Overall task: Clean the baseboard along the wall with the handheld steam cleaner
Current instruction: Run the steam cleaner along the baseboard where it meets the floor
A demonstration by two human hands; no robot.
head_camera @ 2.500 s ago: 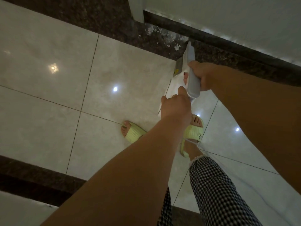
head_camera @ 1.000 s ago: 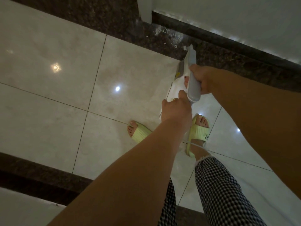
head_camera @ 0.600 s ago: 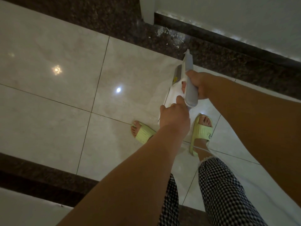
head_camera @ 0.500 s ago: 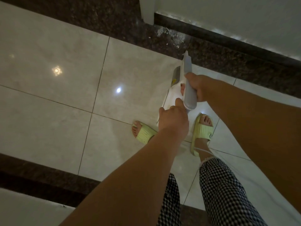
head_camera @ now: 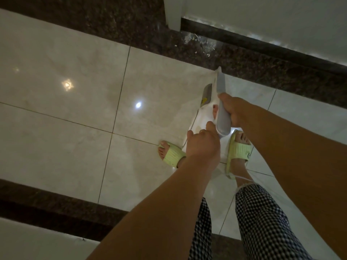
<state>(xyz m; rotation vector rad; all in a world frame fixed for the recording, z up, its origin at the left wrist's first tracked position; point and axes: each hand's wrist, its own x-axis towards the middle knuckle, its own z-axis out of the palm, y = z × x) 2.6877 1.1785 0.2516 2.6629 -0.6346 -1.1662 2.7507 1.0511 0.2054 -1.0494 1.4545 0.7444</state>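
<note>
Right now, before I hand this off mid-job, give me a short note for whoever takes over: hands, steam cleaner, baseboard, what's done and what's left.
Right hand grips the grey handle of the steam cleaner. Left hand holds its white body from the rear. The nozzle points toward the wall and sits over the edge of the dark granite floor strip, short of the baseboard. White debris lies on that strip by the corner. No cleaned stretch of baseboard is discernible. Left: bring the nozzle to the baseboard and work along it.

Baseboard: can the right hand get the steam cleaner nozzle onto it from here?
Probably yes: the right hand grips the steam cleaner, its nozzle over the dark floor border, nothing between it and the baseboard.
</note>
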